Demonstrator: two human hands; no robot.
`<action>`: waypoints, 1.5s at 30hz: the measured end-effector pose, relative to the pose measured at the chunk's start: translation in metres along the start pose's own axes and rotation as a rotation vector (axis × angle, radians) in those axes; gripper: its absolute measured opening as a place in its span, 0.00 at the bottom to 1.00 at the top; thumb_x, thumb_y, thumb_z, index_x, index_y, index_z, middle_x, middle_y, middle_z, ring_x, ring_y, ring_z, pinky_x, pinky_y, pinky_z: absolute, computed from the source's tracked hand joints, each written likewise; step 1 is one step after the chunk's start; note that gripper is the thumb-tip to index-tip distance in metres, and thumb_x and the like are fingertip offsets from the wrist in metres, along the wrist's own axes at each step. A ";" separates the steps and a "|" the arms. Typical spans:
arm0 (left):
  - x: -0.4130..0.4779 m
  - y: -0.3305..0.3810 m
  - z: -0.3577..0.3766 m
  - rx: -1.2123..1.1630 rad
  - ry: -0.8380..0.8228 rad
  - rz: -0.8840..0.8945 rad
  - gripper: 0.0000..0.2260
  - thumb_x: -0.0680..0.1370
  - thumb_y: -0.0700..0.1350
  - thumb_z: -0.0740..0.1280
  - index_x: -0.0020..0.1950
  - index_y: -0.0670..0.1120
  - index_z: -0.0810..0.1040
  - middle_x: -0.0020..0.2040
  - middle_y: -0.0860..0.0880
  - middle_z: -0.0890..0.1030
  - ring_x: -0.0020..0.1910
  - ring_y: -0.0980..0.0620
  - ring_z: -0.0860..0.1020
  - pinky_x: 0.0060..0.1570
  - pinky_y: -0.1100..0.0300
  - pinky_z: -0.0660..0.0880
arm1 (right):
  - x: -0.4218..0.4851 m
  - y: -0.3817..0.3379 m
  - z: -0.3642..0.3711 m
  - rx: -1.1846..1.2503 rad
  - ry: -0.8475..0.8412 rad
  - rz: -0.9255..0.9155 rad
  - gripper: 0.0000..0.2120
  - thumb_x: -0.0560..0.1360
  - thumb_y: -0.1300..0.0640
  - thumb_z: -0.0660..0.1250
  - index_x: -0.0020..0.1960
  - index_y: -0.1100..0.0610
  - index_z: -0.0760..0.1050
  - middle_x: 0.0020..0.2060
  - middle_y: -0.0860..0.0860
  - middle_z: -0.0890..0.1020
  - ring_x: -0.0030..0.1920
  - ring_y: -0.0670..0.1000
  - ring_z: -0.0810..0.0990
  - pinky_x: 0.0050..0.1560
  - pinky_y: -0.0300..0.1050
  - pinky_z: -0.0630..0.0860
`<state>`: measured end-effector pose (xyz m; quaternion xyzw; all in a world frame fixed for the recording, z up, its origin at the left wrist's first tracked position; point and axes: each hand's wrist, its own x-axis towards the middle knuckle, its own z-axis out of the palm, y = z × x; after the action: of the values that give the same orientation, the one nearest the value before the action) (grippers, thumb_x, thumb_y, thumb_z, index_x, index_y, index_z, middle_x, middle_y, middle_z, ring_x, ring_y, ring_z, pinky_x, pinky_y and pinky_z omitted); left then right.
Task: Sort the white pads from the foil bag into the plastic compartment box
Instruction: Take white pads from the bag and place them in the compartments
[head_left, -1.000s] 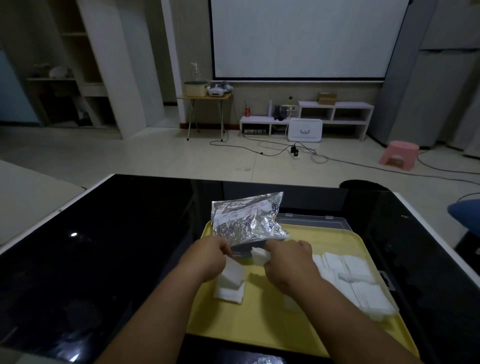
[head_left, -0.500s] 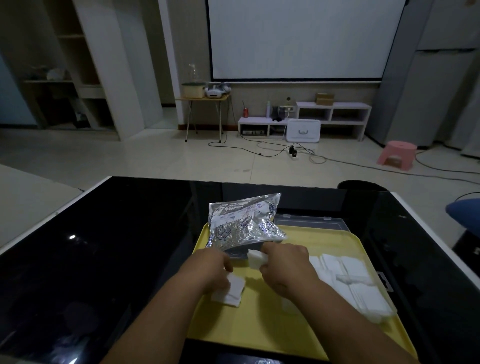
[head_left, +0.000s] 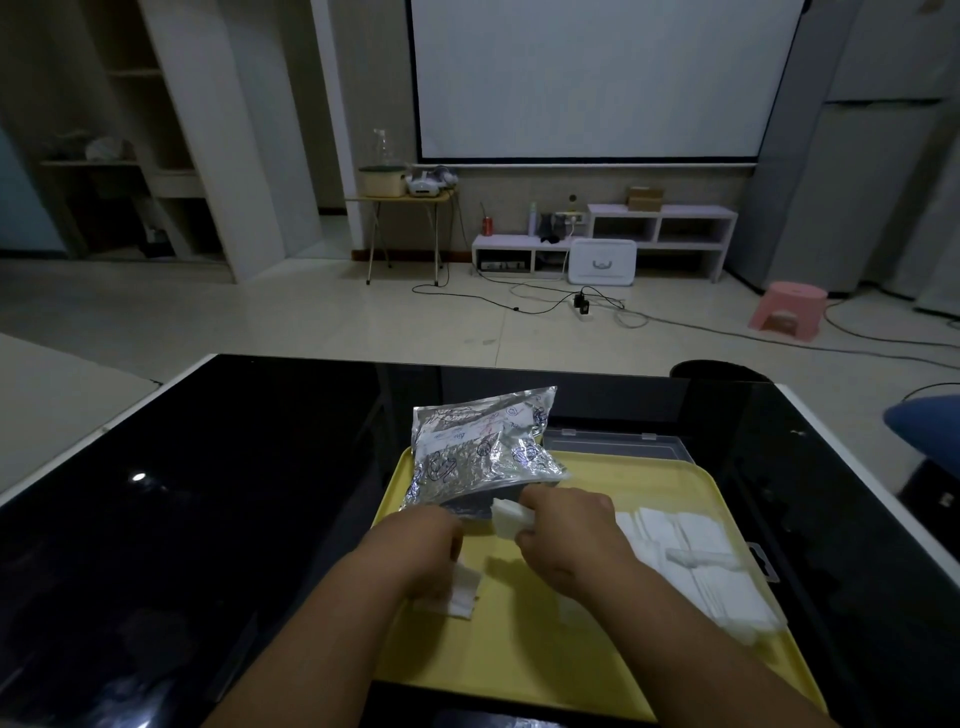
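- The black table (head_left: 208, 493) carries a yellow tray (head_left: 519, 665) at its near edge, and all the work is on the tray.
- The foil bag (head_left: 478, 452) lies on the tray's far left corner, mouth toward the person.
- The plastic box (head_left: 618, 444) sits at the tray's far edge. No white shows in it, so filling looks not yet begun.
- Many loose pads (head_left: 691, 561) lie along the tray's right edge, waiting to be sorted.
- The right hand (head_left: 566, 525) pinches one pad (head_left: 511, 519) at the bag's mouth, as it did half a second ago.
- The left hand (head_left: 426, 545) has drawn nearer, covering more of a small stack (head_left: 462, 597). Its fingers are hidden, so I cannot tell its grip.
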<state>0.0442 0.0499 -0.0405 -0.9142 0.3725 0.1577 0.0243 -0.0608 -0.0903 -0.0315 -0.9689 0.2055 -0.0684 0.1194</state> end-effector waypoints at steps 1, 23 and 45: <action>0.000 0.001 -0.001 0.004 0.012 0.011 0.09 0.70 0.39 0.69 0.45 0.52 0.74 0.50 0.49 0.78 0.48 0.47 0.77 0.41 0.58 0.72 | 0.000 0.000 0.000 0.005 0.000 0.001 0.11 0.75 0.54 0.62 0.57 0.47 0.74 0.52 0.49 0.81 0.55 0.54 0.77 0.60 0.49 0.64; 0.008 -0.001 -0.006 -0.063 0.208 -0.011 0.12 0.77 0.45 0.60 0.55 0.55 0.80 0.57 0.50 0.79 0.59 0.46 0.74 0.54 0.53 0.71 | 0.001 0.007 0.000 0.126 0.041 0.054 0.13 0.74 0.53 0.64 0.58 0.45 0.75 0.52 0.48 0.82 0.55 0.53 0.77 0.55 0.47 0.65; -0.007 0.008 -0.010 0.180 0.087 0.190 0.14 0.78 0.53 0.62 0.63 0.60 0.78 0.67 0.54 0.73 0.66 0.46 0.69 0.59 0.52 0.69 | 0.000 0.008 -0.001 0.140 0.054 0.047 0.14 0.74 0.52 0.64 0.58 0.45 0.75 0.52 0.48 0.82 0.54 0.53 0.77 0.56 0.47 0.66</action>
<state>0.0367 0.0469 -0.0279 -0.8750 0.4706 0.0855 0.0751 -0.0643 -0.0977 -0.0328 -0.9510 0.2260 -0.1057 0.1827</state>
